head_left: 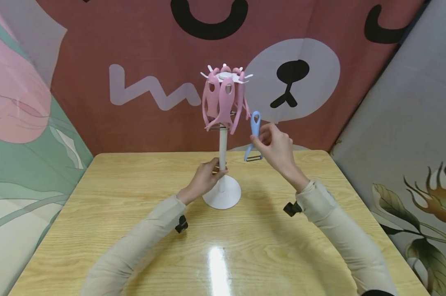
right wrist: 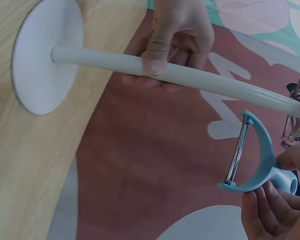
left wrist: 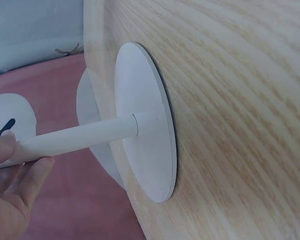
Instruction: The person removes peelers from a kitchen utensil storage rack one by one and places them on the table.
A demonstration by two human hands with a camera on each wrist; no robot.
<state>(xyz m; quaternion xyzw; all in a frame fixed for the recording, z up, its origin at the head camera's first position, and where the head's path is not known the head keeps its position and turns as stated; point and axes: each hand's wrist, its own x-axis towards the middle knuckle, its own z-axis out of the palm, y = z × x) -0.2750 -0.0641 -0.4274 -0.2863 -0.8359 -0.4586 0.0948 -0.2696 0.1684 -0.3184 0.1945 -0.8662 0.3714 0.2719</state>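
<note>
Only the head view clearly shows the pink peelers [head_left: 226, 98] above the left grip [head_left: 207, 176], which holds the white stand [head_left: 223, 146]. The right grip [head_left: 277, 149] pinches a light-blue Y-peeler [right wrist: 265, 166], its holed handle [head_left: 255, 129] above, metal blade [right wrist: 237, 150] below.

The left arm [head_left: 134, 242] and right arm [head_left: 347, 232] reach forward, angled inward. The left hand [head_left: 205, 176] grips with thumb [right wrist: 158, 54] and fingers curled; the right hand [head_left: 279, 149] (held higher than the left) pinches between its thumb and bent fingers.
</note>
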